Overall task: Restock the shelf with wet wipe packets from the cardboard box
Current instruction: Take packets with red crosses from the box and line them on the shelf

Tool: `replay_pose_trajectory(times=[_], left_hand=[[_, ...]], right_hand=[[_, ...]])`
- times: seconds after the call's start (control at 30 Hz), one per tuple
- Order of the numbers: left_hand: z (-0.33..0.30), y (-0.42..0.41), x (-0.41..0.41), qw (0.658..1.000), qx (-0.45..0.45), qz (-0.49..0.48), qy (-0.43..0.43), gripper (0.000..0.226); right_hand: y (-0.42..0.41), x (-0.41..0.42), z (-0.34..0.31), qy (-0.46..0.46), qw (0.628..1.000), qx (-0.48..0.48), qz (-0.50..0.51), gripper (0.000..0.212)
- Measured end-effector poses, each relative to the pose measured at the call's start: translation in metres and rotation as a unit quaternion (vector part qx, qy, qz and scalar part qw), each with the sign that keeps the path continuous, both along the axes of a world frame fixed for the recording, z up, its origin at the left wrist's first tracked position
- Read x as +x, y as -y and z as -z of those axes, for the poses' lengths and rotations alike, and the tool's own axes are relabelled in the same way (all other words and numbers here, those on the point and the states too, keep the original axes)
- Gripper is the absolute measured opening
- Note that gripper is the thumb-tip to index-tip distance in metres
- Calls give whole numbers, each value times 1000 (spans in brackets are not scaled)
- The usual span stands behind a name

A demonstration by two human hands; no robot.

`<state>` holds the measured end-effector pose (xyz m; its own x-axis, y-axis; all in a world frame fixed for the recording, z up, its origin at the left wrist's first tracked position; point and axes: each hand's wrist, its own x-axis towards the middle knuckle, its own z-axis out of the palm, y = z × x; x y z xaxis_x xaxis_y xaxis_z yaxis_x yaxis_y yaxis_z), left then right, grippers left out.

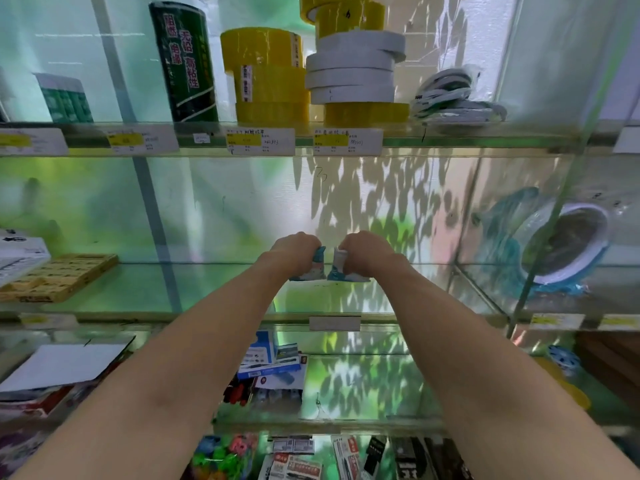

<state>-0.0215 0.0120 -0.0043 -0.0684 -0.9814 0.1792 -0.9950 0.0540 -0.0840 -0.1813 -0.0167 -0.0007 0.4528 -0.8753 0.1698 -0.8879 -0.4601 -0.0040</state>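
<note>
Two small wipe packs stand side by side on the middle glass shelf [214, 289], near the middle of the view. The left pack [316, 265] and the right pack [341, 268] are white and blue, and they are close together, almost touching. Each one stands up on its bottom edge.

The left hand [294, 249] holds the left pack from the top, with its fingers curled around it. The right hand [363, 249] holds the right pack the same way. So each hand's grip is closed on a pack. Both arms reach in from 6 o'clock.

I think the packs are light and soft, with a smooth wrapper that can slip. They may squash if squeezed hard. They may also tip over on the glass, since they are thin. A good place to hold is the top, or the two flat sides, with a gentle squeeze. They should be set down flat on the bottom before letting go.

The rest of this shelf bay looks bare around the packs. At 9 o'clock on the same shelf lies a yellow box [59, 277]. At 3 o'clock, past a glass wall, is a round thing in a bag [564, 244]. At 12 o'clock, on the shelf above, are yellow tape rolls [266, 74] and white tape rolls [353, 67]. The cardboard box is not in view.
</note>
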Motion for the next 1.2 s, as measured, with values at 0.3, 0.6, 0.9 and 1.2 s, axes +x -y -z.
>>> replay_pose_trajectory(times=[0.3,0.6,0.9,1.2], left_hand=[[-19,-54,17,997,-7,81,11,8],[-16,-127,28,990,42,130,17,20],[63,-196,22,970,164,176,28,29],[174,-239,4,936,284,209,0,41]], right_hand=[[-79,8,-21,16,998,-18,60,18],[-174,24,-19,4,993,34,112,24],[-253,18,73,17,977,147,150,25],[-319,-10,185,74,934,282,206,29]])
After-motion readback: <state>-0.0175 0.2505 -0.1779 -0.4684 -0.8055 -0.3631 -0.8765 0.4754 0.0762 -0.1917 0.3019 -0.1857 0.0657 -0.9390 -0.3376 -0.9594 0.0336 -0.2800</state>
